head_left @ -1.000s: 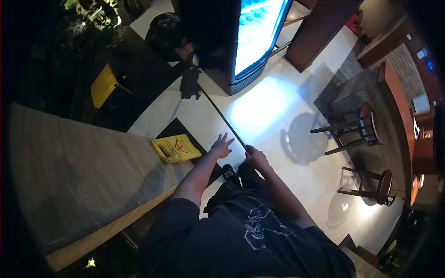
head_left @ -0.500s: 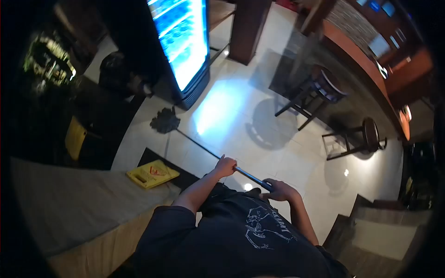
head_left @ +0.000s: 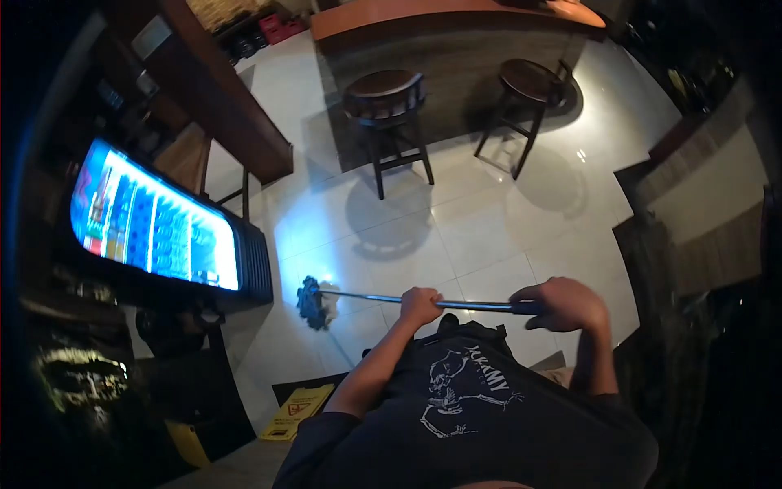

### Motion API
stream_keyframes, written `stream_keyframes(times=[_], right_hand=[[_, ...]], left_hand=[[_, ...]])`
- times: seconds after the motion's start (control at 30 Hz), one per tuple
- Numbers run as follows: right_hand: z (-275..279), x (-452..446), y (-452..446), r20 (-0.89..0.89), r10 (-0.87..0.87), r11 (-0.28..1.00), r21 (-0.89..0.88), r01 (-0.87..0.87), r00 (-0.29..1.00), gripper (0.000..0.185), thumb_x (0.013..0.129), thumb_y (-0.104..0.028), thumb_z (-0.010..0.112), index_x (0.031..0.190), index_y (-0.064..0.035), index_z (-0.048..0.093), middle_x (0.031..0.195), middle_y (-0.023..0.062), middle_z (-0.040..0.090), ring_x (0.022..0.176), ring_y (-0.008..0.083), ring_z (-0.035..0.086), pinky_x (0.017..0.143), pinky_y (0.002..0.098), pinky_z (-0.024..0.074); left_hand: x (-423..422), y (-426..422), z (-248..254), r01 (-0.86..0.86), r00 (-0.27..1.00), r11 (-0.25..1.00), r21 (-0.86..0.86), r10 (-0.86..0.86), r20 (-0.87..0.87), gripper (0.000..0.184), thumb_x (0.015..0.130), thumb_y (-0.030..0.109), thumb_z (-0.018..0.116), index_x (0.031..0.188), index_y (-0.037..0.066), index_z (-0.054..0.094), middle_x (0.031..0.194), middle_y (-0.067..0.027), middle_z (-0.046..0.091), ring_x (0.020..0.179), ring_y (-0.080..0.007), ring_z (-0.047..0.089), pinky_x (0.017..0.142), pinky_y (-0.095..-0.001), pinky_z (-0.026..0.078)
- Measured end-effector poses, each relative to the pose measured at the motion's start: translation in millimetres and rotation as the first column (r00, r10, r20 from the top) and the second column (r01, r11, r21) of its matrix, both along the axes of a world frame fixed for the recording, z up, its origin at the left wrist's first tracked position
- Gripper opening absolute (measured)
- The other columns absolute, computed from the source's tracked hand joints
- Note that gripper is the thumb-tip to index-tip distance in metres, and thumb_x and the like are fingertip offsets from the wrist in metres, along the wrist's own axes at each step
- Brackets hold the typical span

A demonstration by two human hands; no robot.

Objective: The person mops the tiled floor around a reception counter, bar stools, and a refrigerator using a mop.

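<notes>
A mop with a long metal handle [head_left: 366,297] stretches across in front of my body. Its dark, stringy head [head_left: 313,305] rests on the pale tiled floor [head_left: 456,244], to the left by the lit fridge. My left hand [head_left: 421,307] is wrapped round the middle of the handle. Near the dark grip end of the same handle, my right hand [head_left: 566,305] is closed on it, with the thumb side facing left.
A glass-door drinks fridge [head_left: 163,228] glows at left beside a wooden pillar [head_left: 204,90]. Two bar stools [head_left: 387,85] [head_left: 525,81] stand before the curved counter [head_left: 448,24]. A yellow wet-floor sign [head_left: 297,411] lies at lower left.
The view has swung to the right. The mop handle now lies nearly level across me, its head nearer, and my right hand is farther out to the right. Both hands keep hold.
</notes>
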State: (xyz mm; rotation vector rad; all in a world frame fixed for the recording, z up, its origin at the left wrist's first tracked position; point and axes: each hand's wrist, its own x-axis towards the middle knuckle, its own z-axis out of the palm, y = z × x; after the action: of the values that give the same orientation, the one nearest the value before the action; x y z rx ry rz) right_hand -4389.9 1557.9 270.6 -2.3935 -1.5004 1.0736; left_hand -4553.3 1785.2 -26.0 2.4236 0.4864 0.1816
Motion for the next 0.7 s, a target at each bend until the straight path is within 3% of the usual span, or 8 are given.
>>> stream_keyframes(times=[0.13,0.2,0.23,0.27,0.37,0.47,0.57,0.7], right_hand=[[88,16,-66,0.099,-0.149,0.985,-0.069,0.156,0.984,0.052,0.071,-0.019,0.083,0.120,-0.0138,0.067,0.091,0.0111,0.073,0.084,0.0356,0.068,0.075,0.0451,0.0529],[105,22,-111,0.117,-0.209,0.978,0.018,0.208,0.971,0.052,0.070,-0.017,0.083,0.119,-0.0120,0.067,0.091,0.0110,0.074,0.082,0.0348,0.069,0.072,0.0439,0.0535],[127,15,-117,0.142,-0.267,0.957,-0.077,0.280,0.953,0.053,0.068,-0.014,0.082,0.119,-0.0108,0.066,0.091,0.0112,0.074,0.084,0.0334,0.070,0.073,0.0424,0.0545],[130,10,-129,0.137,-0.337,0.937,-0.050,0.346,0.931,0.053,0.068,-0.013,0.082,0.119,-0.0105,0.066,0.092,0.0117,0.074,0.086,0.0334,0.070,0.074,0.0421,0.0546],[123,-15,-174,0.138,-0.498,0.867,0.063,0.494,0.856,0.051,0.069,-0.011,0.082,0.118,-0.0093,0.067,0.098,0.0149,0.073,0.092,0.0336,0.070,0.077,0.0409,0.0552],[117,-37,-182,0.110,-0.644,0.763,0.019,0.646,0.757,0.050,0.069,-0.009,0.080,0.118,-0.0079,0.066,0.098,0.0174,0.071,0.092,0.0377,0.068,0.075,0.0415,0.0542],[99,-56,-191,0.089,-0.796,0.604,0.041,0.796,0.599,0.051,0.069,-0.009,0.080,0.118,-0.0067,0.067,0.098,0.0203,0.070,0.094,0.0402,0.067,0.076,0.0410,0.0526],[53,-45,-169,-0.026,-0.893,0.448,0.052,0.892,0.450,0.053,0.068,-0.009,0.081,0.119,-0.0034,0.067,0.103,0.0233,0.069,0.101,0.0419,0.065,0.082,0.0401,0.0518]], left_hand=[[75,-66,58,0.132,0.977,0.986,-0.098,-0.113,0.183,0.039,0.081,0.030,0.070,0.055,0.006,0.053,0.053,-0.0178,0.053,0.052,-0.0416,0.055,0.052,-0.0483,0.045],[104,-102,85,0.232,0.957,0.956,-0.178,-0.192,0.216,0.039,0.082,0.027,0.071,0.055,0.006,0.053,0.053,-0.0183,0.053,0.053,-0.0415,0.055,0.052,-0.0484,0.044],[116,-119,94,0.300,0.940,0.929,-0.218,-0.248,0.235,0.039,0.083,0.027,0.071,0.055,0.006,0.054,0.054,-0.0186,0.053,0.053,-0.0415,0.055,0.052,-0.0484,0.044],[127,-134,99,0.365,0.919,0.894,-0.259,-0.300,0.257,0.039,0.084,0.026,0.071,0.056,0.005,0.054,0.054,-0.0189,0.053,0.053,-0.0416,0.055,0.052,-0.0484,0.043],[159,-168,89,0.569,0.819,0.769,-0.290,-0.497,0.287,0.038,0.085,0.027,0.070,0.057,0.005,0.055,0.055,-0.0190,0.054,0.055,-0.0416,0.056,0.053,-0.0489,0.044],[192,-187,78,0.782,0.623,0.591,-0.199,-0.742,0.247,0.032,0.083,0.024,0.068,0.059,0.006,0.057,0.058,-0.0183,0.057,0.059,-0.0412,0.059,0.055,-0.0495,0.046],[223,-206,64,0.878,0.479,0.449,-0.167,-0.830,0.286,0.020,0.076,0.020,0.067,0.061,0.007,0.060,0.063,-0.0175,0.061,0.064,-0.0407,0.062,0.059,-0.0510,0.048],[266,-200,31,0.903,0.427,0.417,-0.101,-0.899,0.100,0.013,0.060,0.018,0.066,0.066,0.007,0.064,0.071,-0.0168,0.066,0.072,-0.0396,0.066,0.065,-0.0515,0.053]])
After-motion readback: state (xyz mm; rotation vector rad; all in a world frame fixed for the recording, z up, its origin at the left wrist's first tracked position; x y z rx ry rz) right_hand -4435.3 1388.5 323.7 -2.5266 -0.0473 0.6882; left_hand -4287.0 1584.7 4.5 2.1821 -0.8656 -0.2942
